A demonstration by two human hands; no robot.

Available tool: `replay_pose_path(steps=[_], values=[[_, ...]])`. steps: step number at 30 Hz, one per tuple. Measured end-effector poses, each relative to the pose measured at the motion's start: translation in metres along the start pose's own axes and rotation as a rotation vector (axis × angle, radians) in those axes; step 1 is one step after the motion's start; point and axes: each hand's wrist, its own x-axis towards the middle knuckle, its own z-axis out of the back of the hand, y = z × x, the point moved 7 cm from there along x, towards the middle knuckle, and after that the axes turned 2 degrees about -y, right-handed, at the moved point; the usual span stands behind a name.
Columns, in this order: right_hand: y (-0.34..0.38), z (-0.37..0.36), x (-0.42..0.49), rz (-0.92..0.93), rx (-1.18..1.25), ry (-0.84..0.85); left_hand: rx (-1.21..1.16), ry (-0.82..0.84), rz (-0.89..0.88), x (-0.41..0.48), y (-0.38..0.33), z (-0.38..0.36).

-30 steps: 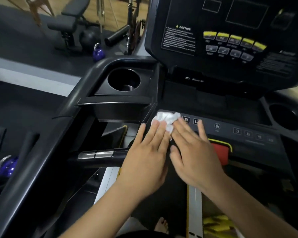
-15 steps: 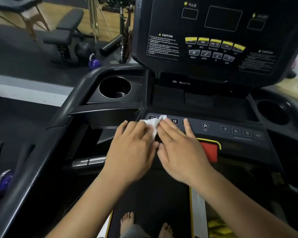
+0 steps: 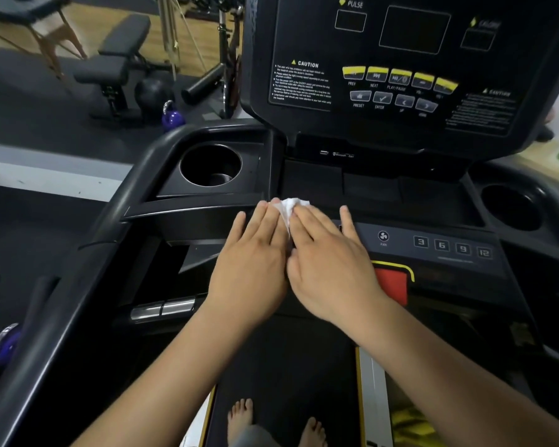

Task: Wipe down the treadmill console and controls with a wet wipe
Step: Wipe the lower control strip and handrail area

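Wet wipe [image 3: 290,204], bunched and white, sits at the left end of the lower control strip [image 3: 400,253] of the treadmill console [image 3: 368,185], pinned under the straight fingertips of both hands; nearest the camera, bare feet [image 3: 239,417] stand on the belt [image 3: 288,359], the chief hazard here, since a firm press on a live key could set it moving under unshod toes, though the displays look dark; left hand [image 3: 252,262] and right hand [image 3: 329,269] lie flat side by side, fingers extended and mostly together, the right's little finger splayed; neither curls round the cloth, so a hard stroke could let it slip free; the right palm lies just beside the red stop button [image 3: 392,285], easily knocked; further along the strip, excess moisture could seep round the fan key [image 3: 383,236] and number keys [image 3: 452,247]; beyond, the left cup holder [image 3: 211,164] and the upright display panel [image 3: 304,37], with its yellow buttons [image 3: 399,75], are not yet reached.
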Motion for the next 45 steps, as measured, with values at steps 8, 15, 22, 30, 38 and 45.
replay_pose_path(steps=[8, 15, 22, 30, 38, 45], values=[[-0.006, -0.001, -0.001, -0.051, -0.014, 0.035, -0.036, -0.014, -0.046, 0.011, -0.008, -0.001], [-0.017, -0.003, -0.017, -0.063, -0.015, 0.022, 0.0, -0.033, -0.086, 0.009, -0.028, -0.002], [-0.035, 0.0, -0.029, -0.118, -0.017, -0.015, 0.04, 0.012, -0.153, 0.019, -0.047, 0.001], [-0.046, 0.002, -0.037, -0.133, -0.006, -0.006, 0.061, 0.049, -0.172, 0.02, -0.064, -0.001], [-0.06, 0.004, -0.042, -0.169, 0.01, -0.016, 0.035, 0.038, -0.197, 0.029, -0.077, 0.0], [-0.076, 0.006, -0.041, -0.207, 0.021, -0.022, 0.017, 0.001, -0.229, 0.042, -0.091, 0.002]])
